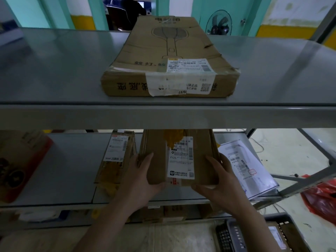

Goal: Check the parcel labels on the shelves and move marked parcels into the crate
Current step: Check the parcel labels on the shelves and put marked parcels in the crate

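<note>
A brown cardboard parcel (156,157) with a white label (181,158) and yellow tape sits on the middle shelf (72,166). My left hand (140,177) grips its left near corner and my right hand (221,180) grips its right near corner. On the top shelf (54,73) lies a long flat carton (169,57) with a racket drawing and a white label. A narrow labelled parcel (116,157) lies left of the held one. The dark crate (254,233) stands on the floor at the lower right, with a parcel inside.
A red-edged box (20,164) lies at the shelf's left end. A white mailer bag (249,168) rests right of the held parcel. More boxes sit on the lowest shelf. A red plastic bag (321,199) lies on the floor at right. A fan and a seated person are behind.
</note>
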The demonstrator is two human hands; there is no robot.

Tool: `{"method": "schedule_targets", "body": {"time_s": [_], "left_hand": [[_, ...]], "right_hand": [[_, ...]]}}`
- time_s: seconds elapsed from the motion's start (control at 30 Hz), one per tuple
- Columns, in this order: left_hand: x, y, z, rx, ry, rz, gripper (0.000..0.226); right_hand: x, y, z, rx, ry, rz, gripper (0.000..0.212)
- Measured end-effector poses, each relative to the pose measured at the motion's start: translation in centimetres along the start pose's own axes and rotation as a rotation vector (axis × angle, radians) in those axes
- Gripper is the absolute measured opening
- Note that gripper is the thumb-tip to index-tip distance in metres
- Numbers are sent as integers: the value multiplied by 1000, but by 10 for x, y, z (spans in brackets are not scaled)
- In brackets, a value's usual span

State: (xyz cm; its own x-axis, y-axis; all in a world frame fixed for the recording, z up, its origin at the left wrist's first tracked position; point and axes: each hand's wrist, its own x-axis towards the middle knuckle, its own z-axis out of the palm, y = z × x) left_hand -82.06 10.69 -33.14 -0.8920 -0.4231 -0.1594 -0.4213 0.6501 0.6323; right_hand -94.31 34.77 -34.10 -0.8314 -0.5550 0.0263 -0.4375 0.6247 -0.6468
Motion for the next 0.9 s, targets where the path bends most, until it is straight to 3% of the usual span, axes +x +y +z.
{"method": "schedule_targets", "body": {"time_s": [0.4,0.9], "left_hand": [[-37,1,-15,15,75,60,106],[-35,4,-18,108,56,68,107]], "right_hand": [[-30,-17,-9,15,52,-28,101],[-31,-20,-10,32,50,-8,100]]}}
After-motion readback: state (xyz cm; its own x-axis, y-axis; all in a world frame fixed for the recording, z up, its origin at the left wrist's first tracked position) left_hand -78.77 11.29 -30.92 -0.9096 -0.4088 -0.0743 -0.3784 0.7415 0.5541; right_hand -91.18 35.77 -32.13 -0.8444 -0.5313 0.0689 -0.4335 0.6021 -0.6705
